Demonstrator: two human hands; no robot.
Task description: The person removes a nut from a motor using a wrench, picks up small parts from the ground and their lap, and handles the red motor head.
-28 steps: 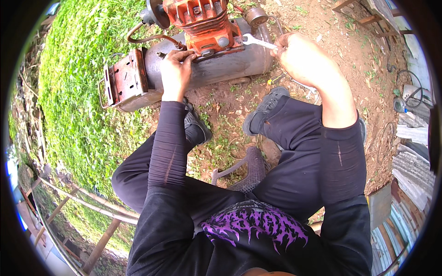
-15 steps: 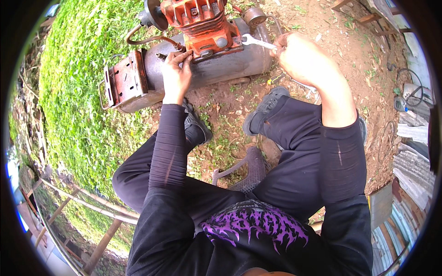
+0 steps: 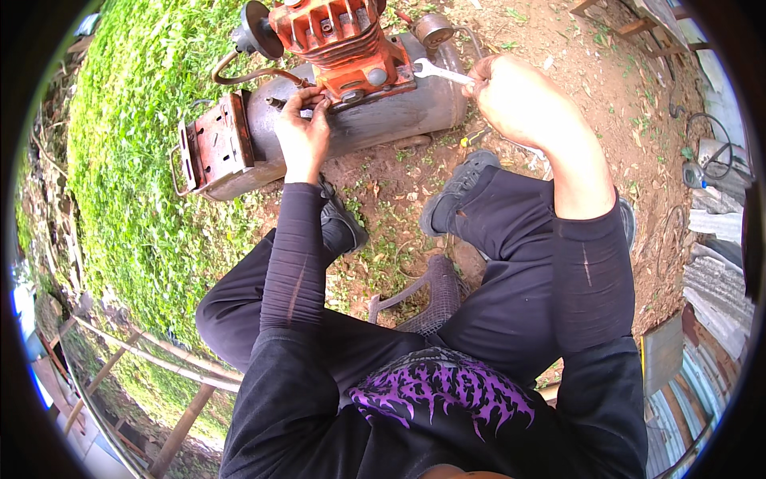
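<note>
An air compressor lies ahead of me: a grey tank (image 3: 375,126) with a finned orange pump (image 3: 339,44) bolted on top. My right hand (image 3: 515,96) is closed round the shank of an open-end wrench (image 3: 447,74). The wrench's jaw meets the right end of the pump's base, at its edge; the fastener there is too small to make out. At the left front corner of that base, my left hand (image 3: 305,140) has thumb and fingers pinched together. Whatever lies between those fingertips is hidden.
A rusty slotted bracket (image 3: 214,132) sits on the tank's left end, and a round gauge (image 3: 433,30) behind the pump. A yellow-tipped tool (image 3: 465,142) lies on the soil by my right shoe (image 3: 459,191). Corrugated sheets (image 3: 718,275) lie far right.
The compressor and ground sit slightly farther left and up in the view. Both hands have shifted a little left with it, the wrench still in my right hand.
</note>
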